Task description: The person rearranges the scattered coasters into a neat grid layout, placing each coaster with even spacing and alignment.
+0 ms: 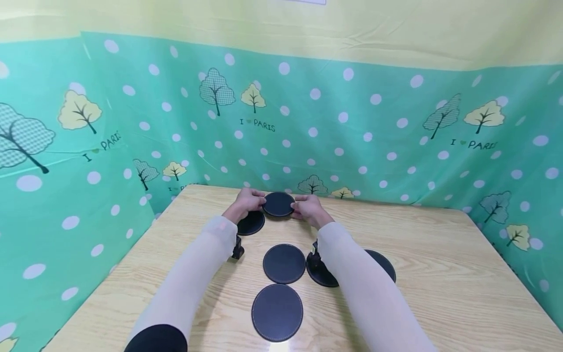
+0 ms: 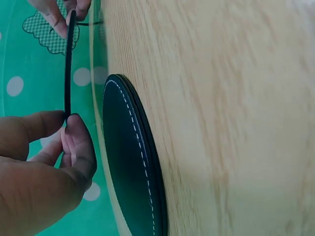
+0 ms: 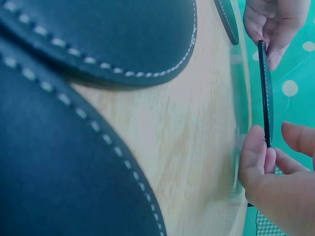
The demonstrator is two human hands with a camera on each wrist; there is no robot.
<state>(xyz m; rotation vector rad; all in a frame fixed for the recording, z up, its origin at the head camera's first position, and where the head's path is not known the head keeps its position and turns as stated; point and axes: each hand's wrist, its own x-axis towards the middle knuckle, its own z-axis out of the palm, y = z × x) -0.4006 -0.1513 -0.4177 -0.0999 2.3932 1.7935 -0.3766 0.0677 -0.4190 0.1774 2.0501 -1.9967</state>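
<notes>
Both hands hold one round black coaster [image 1: 278, 204] above the far edge of the table. My left hand [image 1: 249, 201] pinches its left edge between thumb and fingers. At the opposite edge, my right hand [image 1: 309, 209] pinches it too. Both wrist views show the held coaster [image 2: 69, 64] almost edge-on, lifted off the wood. Just below the left hand lies another black coaster [image 1: 250, 224] with white stitching, partly hidden by that hand and forearm. In the left wrist view this lying coaster [image 2: 129, 157] has a layered-looking edge.
Several more black coasters lie on the wooden table [image 1: 440, 274]: a middle one [image 1: 284, 264], a front one [image 1: 277, 313], and two at right, one [image 1: 320, 274] and another [image 1: 383, 264], partly behind the right sleeve. A green patterned curtain [image 1: 308, 122] hangs behind the table.
</notes>
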